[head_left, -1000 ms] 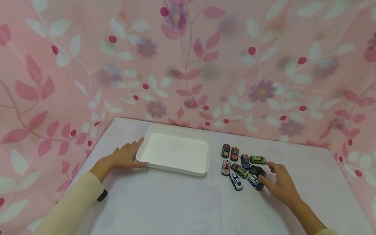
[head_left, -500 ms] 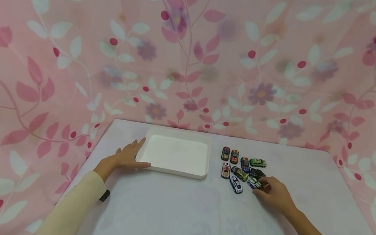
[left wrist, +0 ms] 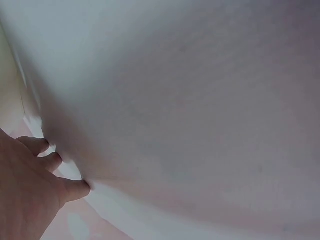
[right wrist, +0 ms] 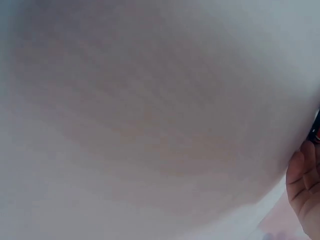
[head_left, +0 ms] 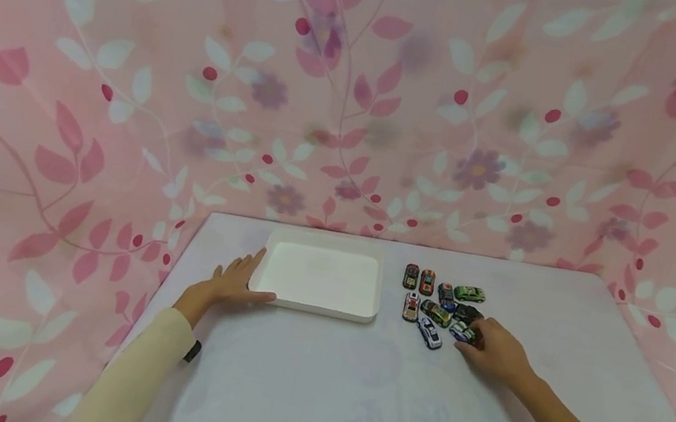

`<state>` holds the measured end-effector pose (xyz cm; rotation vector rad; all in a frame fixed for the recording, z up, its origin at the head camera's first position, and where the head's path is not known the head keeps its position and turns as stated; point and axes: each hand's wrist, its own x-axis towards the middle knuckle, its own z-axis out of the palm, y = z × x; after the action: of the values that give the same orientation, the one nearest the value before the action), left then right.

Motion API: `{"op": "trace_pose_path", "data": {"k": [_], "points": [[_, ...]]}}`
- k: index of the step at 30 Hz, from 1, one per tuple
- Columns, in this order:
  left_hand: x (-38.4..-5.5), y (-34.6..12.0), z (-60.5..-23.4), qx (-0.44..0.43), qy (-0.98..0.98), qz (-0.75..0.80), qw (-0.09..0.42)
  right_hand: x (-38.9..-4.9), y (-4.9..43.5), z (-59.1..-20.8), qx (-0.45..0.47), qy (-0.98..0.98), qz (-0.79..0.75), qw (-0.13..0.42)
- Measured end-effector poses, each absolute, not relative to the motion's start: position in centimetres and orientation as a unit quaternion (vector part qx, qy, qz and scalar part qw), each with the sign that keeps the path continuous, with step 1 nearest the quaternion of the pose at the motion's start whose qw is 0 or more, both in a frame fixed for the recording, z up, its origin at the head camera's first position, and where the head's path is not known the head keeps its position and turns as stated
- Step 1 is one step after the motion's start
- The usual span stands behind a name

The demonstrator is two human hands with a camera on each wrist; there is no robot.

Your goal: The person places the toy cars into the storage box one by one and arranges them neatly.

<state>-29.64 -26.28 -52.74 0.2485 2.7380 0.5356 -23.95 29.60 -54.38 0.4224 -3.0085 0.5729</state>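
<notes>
My left hand [head_left: 233, 281] rests with spread fingers against the near left corner of a white rectangular tray [head_left: 315, 310]. Its fingers also show at the lower left of the left wrist view. To the right of the tray, my right hand [head_left: 498, 352] pinches a white, green and blue toy car [head_left: 461, 331], its fingertips partly covering the car. A black toy car [head_left: 466, 314] sits just behind those fingers, and a green one [head_left: 470, 294] lies farther back. In the right wrist view only part of the hand [right wrist: 306, 185] appears, at the right edge.
Several more toy cars lie close together left of my right hand, including an orange one [head_left: 427, 282], a white and red one [head_left: 412, 306] and a silver-white one [head_left: 429, 332]. A white cloth covers the table [head_left: 307, 387]. Behind it hangs a pink floral curtain [head_left: 358, 94].
My right hand has lowered toward the near side of the cars and closed its fingers on the white, green and blue toy car. My left hand stays at the tray.
</notes>
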Motion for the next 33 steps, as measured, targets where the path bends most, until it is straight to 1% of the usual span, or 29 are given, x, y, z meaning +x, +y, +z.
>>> {"op": "trace_pose_path", "data": {"k": [10, 14, 18, 22, 26, 33], "points": [[-29.8, -26.2, -51.4, 0.085, 0.960, 0.201, 0.175, -24.7, 29.5, -53.1, 0.142, -0.976, 0.167, 0.002], [-29.7, -26.2, -51.6, 0.085, 0.960, 0.200, 0.173, -24.5, 29.7, -52.7, 0.151, -0.967, 0.206, 0.010], [-29.6, -26.3, -52.0, 0.083, 0.959, 0.204, 0.176, -24.7, 29.7, -51.7, 0.183, -0.953, 0.237, 0.033], [-29.6, -26.5, -52.4, 0.080, 0.956, 0.212, 0.186, -25.4, 29.3, -50.5, 0.213, -0.947, 0.235, 0.044], [-29.4, -26.3, -52.7, 0.079, 0.956, 0.210, 0.190, -25.8, 28.4, -49.5, 0.216, -0.946, 0.237, 0.041], [-28.7, -25.8, -52.3, 0.075, 0.956, 0.215, 0.184, -25.9, 27.0, -49.4, 0.219, -0.938, 0.265, 0.037]]}}
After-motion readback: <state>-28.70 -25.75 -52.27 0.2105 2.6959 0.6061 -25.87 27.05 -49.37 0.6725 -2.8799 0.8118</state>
